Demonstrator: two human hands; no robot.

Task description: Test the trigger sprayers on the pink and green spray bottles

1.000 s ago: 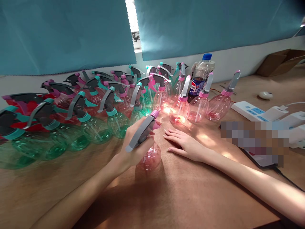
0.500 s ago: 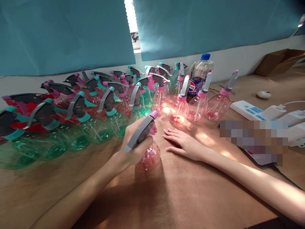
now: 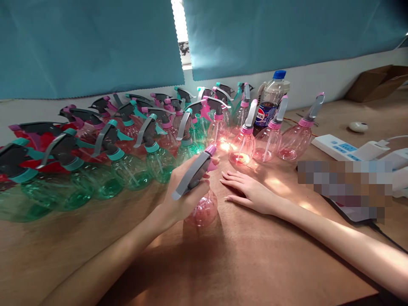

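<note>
A pink, see-through spray bottle (image 3: 204, 209) with a grey and pink trigger head stands on the wooden table in front of me. My left hand (image 3: 185, 191) is wrapped round its neck, below the trigger head, and hides part of the bottle. To the right of it, my right hand (image 3: 247, 191) lies flat on the table with its fingers stretched out, holding nothing. Beyond my right hand stand several pink spray bottles, the nearest being a sunlit one (image 3: 242, 151). Green spray bottles (image 3: 130, 172) line up to the left of my left hand.
More pink and green spray bottles crowd the back left. A cola bottle (image 3: 266, 114) with a blue cap stands near the wall. On the right are a white power strip (image 3: 338, 146) with chargers, a blurred-out device (image 3: 347, 187), a white mouse-like object (image 3: 358, 126) and a cardboard box (image 3: 376, 85).
The whole view has shifted slightly, so things sit a little farther right. Both hands keep their places, the left still round the pink spray bottle.
</note>
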